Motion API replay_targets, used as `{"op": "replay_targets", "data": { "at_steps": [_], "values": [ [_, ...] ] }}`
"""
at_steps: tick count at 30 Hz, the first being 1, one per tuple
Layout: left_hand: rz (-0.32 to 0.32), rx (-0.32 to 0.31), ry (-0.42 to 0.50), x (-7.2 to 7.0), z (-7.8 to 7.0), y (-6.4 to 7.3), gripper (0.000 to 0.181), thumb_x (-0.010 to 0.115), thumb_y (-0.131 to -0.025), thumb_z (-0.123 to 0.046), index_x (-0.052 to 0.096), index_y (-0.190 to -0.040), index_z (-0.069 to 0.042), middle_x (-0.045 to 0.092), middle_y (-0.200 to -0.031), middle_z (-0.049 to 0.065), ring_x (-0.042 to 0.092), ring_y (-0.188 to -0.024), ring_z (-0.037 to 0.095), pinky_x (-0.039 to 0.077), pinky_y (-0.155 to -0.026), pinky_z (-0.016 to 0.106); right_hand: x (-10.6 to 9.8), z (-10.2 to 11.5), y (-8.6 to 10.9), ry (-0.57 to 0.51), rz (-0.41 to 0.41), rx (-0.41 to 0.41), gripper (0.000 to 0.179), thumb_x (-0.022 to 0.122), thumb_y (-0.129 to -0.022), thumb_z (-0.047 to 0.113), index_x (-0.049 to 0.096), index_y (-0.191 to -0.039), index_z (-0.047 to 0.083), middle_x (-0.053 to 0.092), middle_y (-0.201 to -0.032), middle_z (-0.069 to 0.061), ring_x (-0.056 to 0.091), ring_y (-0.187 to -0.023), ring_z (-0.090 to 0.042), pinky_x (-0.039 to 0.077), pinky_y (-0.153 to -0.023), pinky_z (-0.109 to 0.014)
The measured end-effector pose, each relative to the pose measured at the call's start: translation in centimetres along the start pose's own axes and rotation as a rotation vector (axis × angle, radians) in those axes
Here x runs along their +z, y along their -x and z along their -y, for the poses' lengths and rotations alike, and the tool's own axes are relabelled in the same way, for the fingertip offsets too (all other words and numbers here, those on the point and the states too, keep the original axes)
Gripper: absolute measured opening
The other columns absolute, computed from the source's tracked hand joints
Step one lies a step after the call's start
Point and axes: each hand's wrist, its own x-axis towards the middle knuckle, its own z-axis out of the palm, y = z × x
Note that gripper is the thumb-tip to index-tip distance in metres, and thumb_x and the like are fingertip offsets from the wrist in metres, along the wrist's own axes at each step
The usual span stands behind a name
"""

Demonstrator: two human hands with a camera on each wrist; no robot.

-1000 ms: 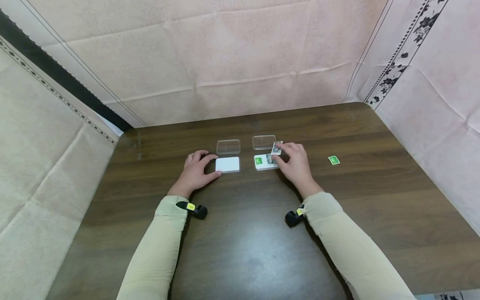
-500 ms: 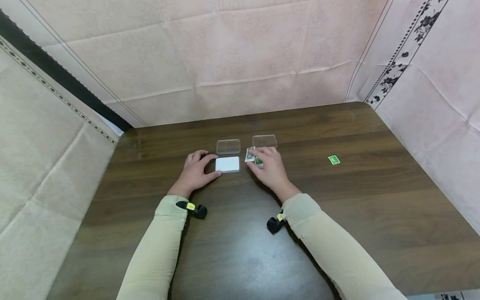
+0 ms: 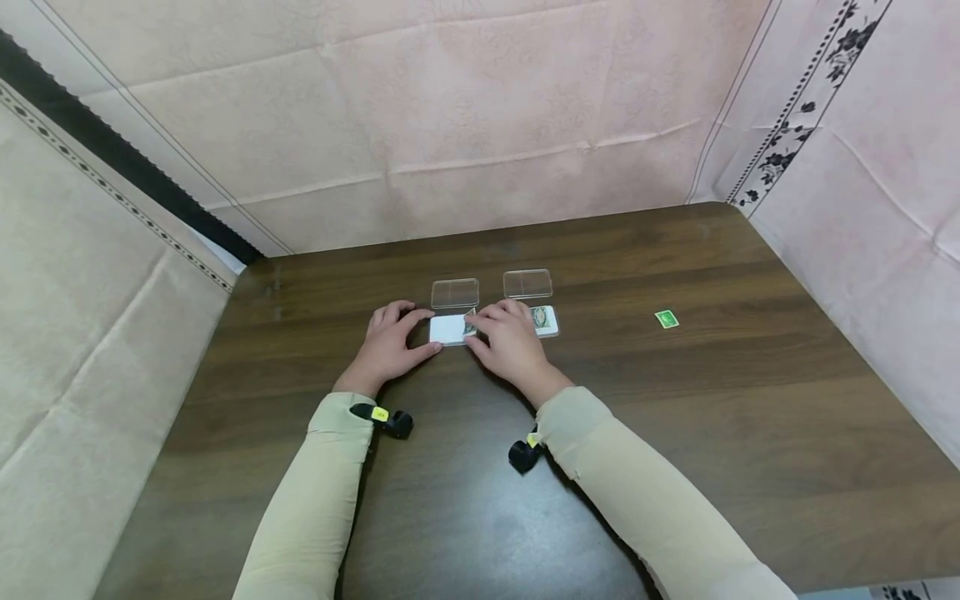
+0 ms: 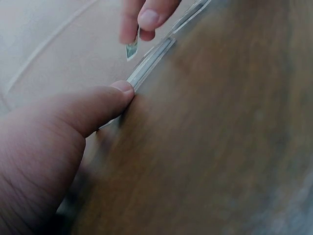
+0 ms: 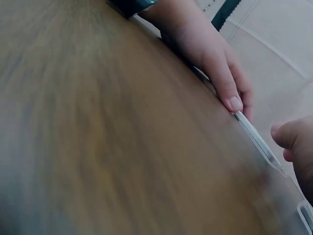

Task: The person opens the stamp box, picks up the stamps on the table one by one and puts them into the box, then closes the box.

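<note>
My left hand (image 3: 390,340) grips the left edges of a clear plastic case (image 3: 446,331) with a white insert; in the left wrist view its thumb presses the near edge. Above this case's right end, my right hand (image 3: 510,342) pinches a small stamp (image 4: 131,51) between thumb and fingers, and it hangs tilted over the white surface in the left wrist view. A second clear case (image 3: 552,330) lies to the right, partly hidden by my right hand. One stamp (image 3: 539,317) shows on its white insert.
Both cases have transparent lids folded back, the left lid (image 3: 455,293) and the right lid (image 3: 527,284). A loose green stamp (image 3: 667,319) lies farther right on the brown wooden table (image 3: 750,400). Pale cloth (image 3: 480,125) hangs behind the table and at its sides.
My right hand has carried the stamp leftward from over the right case to over the left case. The left hand has stayed on the left case's edge.
</note>
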Motion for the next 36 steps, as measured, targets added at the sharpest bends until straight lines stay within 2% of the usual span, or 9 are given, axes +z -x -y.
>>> {"op": "replay_targets", "data": {
  "at_steps": [10,21,36],
  "values": [
    [0.003,0.004,0.011,0.0,-0.1,0.1,0.060,0.066,-0.093,-0.056,0.055,-0.144,-0.026,0.034,-0.154,0.015,0.026,-0.139,0.038,0.024,-0.113,0.059,1.1,0.8,-0.8,0.072,0.083,0.014,0.039,0.064,-0.099,0.041,0.068,-0.133,0.023,0.066,-0.128,0.001,0.047,-0.122,-0.025,0.027,-0.112,-0.051],
    [-0.009,0.012,0.012,0.1,0.2,0.0,0.060,0.065,-0.093,-0.057,0.056,-0.143,-0.027,0.035,-0.153,0.015,0.028,-0.138,0.038,0.023,-0.113,0.059,1.3,1.2,-1.1,0.112,0.072,0.009,0.037,0.062,-0.099,0.041,0.070,-0.130,0.023,0.062,-0.121,0.000,0.047,-0.117,-0.026,0.028,-0.110,-0.050],
    [-0.004,0.009,0.010,0.0,0.1,0.0,0.059,0.065,-0.093,-0.056,0.055,-0.144,-0.028,0.035,-0.154,0.015,0.027,-0.138,0.038,0.024,-0.113,0.059,1.3,1.3,-1.1,0.108,0.058,0.007,0.037,0.064,-0.098,0.040,0.071,-0.130,0.022,0.057,-0.120,-0.003,0.044,-0.116,-0.029,0.031,-0.106,-0.050]
  ]
}}
